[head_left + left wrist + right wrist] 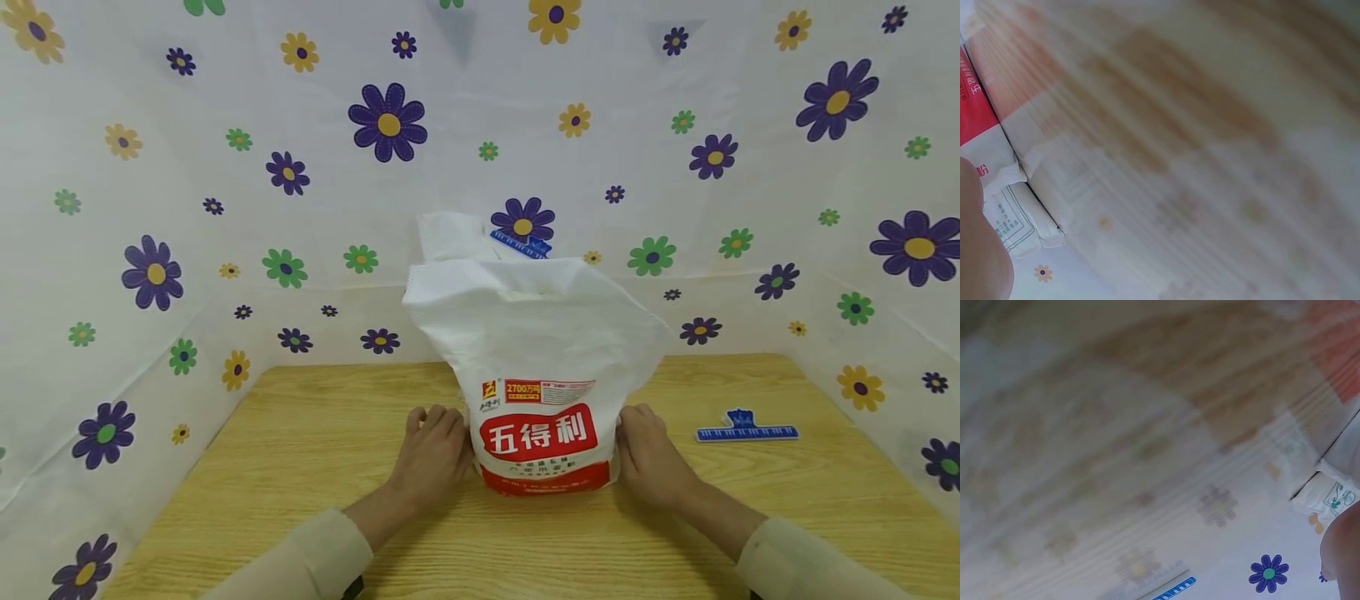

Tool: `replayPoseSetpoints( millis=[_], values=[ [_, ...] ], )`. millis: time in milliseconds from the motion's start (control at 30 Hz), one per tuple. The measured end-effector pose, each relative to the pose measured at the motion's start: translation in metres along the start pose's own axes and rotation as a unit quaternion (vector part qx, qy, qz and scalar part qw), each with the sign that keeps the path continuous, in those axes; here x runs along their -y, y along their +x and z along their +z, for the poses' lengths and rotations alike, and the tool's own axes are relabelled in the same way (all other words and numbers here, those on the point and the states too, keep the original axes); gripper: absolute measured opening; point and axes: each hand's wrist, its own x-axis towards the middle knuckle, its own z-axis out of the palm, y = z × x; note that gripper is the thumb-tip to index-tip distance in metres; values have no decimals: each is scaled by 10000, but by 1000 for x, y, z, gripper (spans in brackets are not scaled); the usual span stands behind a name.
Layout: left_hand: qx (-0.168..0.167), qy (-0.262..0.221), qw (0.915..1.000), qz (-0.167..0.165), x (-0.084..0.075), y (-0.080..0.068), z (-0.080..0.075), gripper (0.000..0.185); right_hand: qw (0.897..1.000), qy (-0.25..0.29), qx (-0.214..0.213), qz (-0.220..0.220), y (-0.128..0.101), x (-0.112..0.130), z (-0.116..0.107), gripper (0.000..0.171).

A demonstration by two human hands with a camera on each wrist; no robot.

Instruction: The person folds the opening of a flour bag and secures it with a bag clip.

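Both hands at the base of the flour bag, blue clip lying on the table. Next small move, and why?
Probably reach the right hand to the blue clip lying on the table. The white bag stands upright between both hands, left hand against its other side, and its top looks loosely folded. A second blue clip shows at the top rear.

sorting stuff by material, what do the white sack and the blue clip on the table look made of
White sack with red label: seemingly woven plastic, matte, with a frayed top edge. Flat blue clip: probably moulded plastic, smooth and evenly coloured. Tabletop: light wood-grain, possibly laminate.

Head view bright, sharp; both wrist views w/ heavy motion blur
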Motion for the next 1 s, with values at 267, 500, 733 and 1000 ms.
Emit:
replayPoseSetpoints(
  millis=[267, 500, 733, 1000],
  values=[
    [11, -149, 9999, -18, -2, 2, 2, 17, 9996, 39, -272, -37, -3, -5, -4, 18],
    [118, -174, 9998, -27, -2, 3, 0, 18, 9977, 167, -612, -237, -3, -9, -4, 17],
    [234, -289, 9993, -42, 1, 1, 0, 20, 9957, 345, -762, -400, -3, -11, -5, 17],
    [324, -604, 9974, -209, 3, 0, -2, 20, 9945, 777, -672, -192, -1, -8, -5, 14]
  ],
)
